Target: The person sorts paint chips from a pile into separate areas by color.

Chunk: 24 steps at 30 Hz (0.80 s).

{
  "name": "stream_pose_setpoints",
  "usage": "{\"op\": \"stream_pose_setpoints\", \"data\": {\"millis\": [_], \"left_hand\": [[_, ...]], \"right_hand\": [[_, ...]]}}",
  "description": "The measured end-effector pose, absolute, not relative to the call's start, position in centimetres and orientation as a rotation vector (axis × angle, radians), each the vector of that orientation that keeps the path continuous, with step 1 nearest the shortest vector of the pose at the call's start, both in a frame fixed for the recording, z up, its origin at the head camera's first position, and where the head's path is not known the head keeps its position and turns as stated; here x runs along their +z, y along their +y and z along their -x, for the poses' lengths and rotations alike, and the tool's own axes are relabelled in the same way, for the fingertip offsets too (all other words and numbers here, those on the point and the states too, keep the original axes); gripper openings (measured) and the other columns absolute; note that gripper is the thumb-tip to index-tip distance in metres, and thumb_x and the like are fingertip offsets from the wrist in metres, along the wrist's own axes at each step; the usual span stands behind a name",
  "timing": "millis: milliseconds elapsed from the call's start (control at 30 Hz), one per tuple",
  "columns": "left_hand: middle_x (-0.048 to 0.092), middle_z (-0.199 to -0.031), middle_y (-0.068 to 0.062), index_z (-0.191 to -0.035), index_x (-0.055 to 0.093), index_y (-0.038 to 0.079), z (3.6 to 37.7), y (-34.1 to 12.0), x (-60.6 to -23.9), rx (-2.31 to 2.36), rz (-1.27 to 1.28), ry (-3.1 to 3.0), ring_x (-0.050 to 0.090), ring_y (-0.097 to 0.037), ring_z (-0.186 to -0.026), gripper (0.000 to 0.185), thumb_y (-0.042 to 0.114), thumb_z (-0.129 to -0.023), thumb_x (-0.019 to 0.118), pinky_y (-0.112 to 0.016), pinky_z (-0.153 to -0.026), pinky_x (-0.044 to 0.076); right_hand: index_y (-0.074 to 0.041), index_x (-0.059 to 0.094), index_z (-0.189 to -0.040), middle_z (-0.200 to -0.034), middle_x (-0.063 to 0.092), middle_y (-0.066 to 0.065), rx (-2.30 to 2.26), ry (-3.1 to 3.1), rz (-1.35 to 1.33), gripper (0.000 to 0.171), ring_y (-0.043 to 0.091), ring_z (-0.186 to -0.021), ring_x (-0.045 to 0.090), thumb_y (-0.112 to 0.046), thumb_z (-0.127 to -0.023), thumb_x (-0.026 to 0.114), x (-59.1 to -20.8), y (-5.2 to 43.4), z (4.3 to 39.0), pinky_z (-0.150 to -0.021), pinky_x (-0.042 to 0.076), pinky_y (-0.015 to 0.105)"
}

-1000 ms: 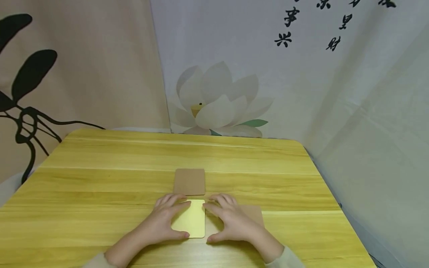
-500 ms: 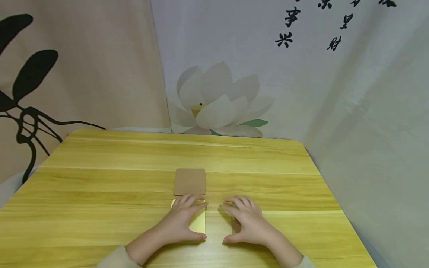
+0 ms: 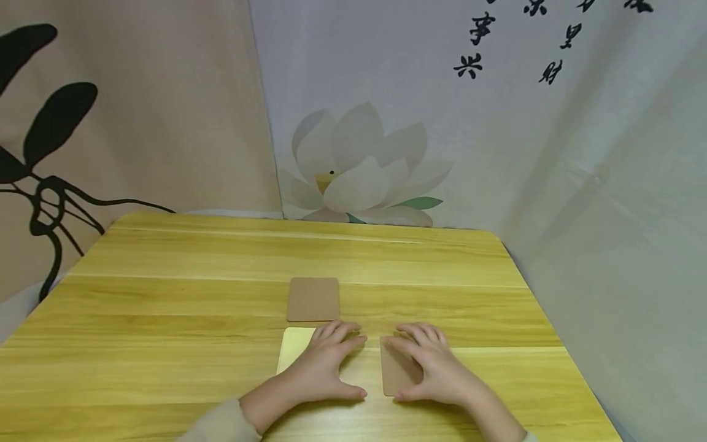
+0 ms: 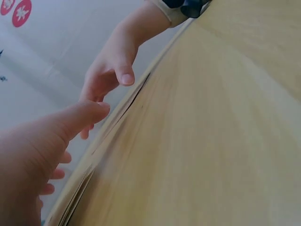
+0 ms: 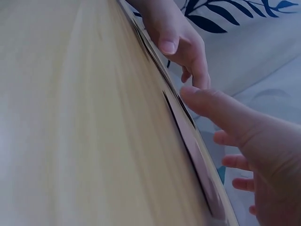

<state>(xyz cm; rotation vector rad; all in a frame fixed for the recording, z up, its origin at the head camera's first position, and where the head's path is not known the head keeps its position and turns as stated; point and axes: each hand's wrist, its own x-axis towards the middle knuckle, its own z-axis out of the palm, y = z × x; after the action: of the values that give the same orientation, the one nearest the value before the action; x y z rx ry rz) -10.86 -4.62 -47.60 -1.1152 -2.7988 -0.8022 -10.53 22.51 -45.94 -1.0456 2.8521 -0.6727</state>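
My left hand [image 3: 323, 368] hovers low with fingers and thumb spread in a wide curve, nothing between them. It overlaps the right part of a pale yellow rounded card [image 3: 291, 348]. My right hand [image 3: 439, 371] has the same wide curve over a brown square card [image 3: 396, 371], its fingertips near the far edge and its thumb near the close edge. The hand hides that card's right part. In the right wrist view the brown card [image 5: 190, 146] lies flat, with the thumb apart above it. Another brown card [image 3: 313, 299] lies just beyond the yellow one.
The cards lie on a wood-grain table [image 3: 166, 344] with rounded far corners. Behind it hangs a pale cloth [image 3: 364, 73] printed with a lotus and dark characters. A beige cloth [image 3: 182, 110] with dark leaf shapes is at the left.
Both hands have moved to the right. The left hand has passed across the yellow card, baring its left part. More of the right brown card's left side shows. The cards stay where they were.
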Motion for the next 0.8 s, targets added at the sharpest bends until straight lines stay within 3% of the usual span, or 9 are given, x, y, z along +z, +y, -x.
{"op": "stream_pose_setpoints", "data": {"millis": [433, 800], "left_hand": [[0.041, -0.142, -0.008, -0.138, 0.050, 0.007, 10.6, -1.1, -47.8, -0.681, 1.173, -2.766, 0.034, -0.027, -0.129, 0.096, 0.070, -0.067, 0.068, -0.054, -0.105, 0.027], [0.044, -0.140, -0.010, -0.134, 0.054, 0.007, 10.6, 0.5, -47.9, -0.596, 1.159, -2.752, 0.037, -0.026, -0.128, 0.093, 0.071, -0.068, 0.068, -0.050, -0.102, 0.031]], "right_hand": [[-0.018, 0.048, -0.142, -0.147, 0.036, 0.008, -0.733, 2.829, 0.932, 0.096, 0.034, -0.133, 0.024, -0.061, -0.061, 0.079, -46.3, 25.4, 10.2, -0.101, 0.019, 0.065], [-0.017, 0.045, -0.144, -0.149, 0.035, 0.010, -0.787, 2.795, 0.869, 0.098, 0.039, -0.134, 0.024, -0.057, -0.062, 0.080, -46.5, 27.0, 10.2, -0.101, 0.015, 0.065]]}}
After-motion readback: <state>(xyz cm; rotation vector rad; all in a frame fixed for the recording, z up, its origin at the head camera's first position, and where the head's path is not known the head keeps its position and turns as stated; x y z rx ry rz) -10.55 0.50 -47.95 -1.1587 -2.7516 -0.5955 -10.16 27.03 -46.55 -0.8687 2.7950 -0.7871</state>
